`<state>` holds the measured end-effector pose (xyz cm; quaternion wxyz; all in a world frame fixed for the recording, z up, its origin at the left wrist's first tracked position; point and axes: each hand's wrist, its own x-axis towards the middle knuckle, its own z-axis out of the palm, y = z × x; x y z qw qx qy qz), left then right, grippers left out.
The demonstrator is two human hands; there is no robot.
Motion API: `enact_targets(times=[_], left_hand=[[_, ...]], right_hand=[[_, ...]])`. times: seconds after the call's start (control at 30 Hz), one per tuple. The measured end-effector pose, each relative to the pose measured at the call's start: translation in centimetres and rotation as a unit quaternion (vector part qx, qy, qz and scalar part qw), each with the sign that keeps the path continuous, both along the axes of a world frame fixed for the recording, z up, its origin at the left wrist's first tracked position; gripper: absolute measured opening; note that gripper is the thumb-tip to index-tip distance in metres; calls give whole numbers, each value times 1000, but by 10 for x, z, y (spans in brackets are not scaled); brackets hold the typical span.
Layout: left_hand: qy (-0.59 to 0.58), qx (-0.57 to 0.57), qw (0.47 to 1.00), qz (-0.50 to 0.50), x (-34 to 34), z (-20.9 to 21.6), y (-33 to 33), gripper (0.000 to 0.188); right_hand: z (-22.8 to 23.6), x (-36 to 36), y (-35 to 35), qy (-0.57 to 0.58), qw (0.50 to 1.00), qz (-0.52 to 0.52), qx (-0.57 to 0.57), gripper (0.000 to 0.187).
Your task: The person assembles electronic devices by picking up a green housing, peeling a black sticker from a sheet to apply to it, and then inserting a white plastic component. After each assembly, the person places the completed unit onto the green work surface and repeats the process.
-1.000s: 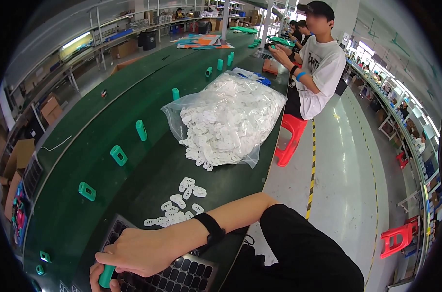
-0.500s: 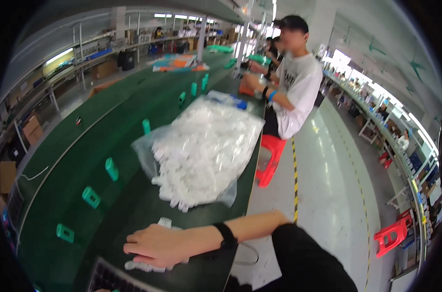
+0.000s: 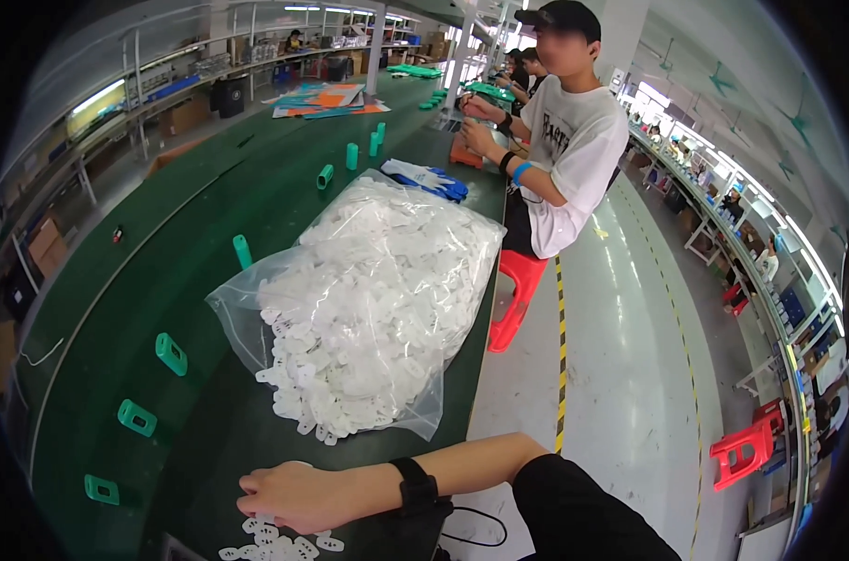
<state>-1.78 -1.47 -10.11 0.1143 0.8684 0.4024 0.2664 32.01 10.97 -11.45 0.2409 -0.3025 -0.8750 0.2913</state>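
Observation:
My right hand (image 3: 298,496), with a black band at the wrist, rests low over the dark green table top (image 3: 195,449). Its fingers curl downward, held together, and the back of the hand hides their tips. Loose small white plastic pieces (image 3: 273,545), flat and oval with holes, lie beneath and just in front of it. Beyond the hand, a large clear plastic bag (image 3: 387,271) spills many such pieces from its near end. My left hand is out of the picture.
Green plastic housings (image 3: 136,418) stand in a spaced row along the left. Blue-and-white gloves (image 3: 426,179) lie behind the bag. A co-worker (image 3: 574,122) sits at the table's right edge on a red stool (image 3: 518,290). Orange and blue sheets (image 3: 321,99) lie farther back.
The view has shifted, so the bag and housings sit lower and farther left. My right hand's fingers have curled in more, and loose white pieces beneath it show more plainly.

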Motion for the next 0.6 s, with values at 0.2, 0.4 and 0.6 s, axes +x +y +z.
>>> enact_targets(times=[0.2, 0.4, 0.6], left_hand=[[11, 43, 999, -16, -1, -1, 2, 33], [3, 90, 996, -21, 3, 1, 7, 30], [-51, 24, 998, -14, 5, -4, 5, 43]], right_hand=[[16, 6, 1, 57, 997, -51, -27, 7], [19, 5, 6, 107, 988, -101, -38, 6], [20, 6, 8, 82, 986, -127, -76, 5]])
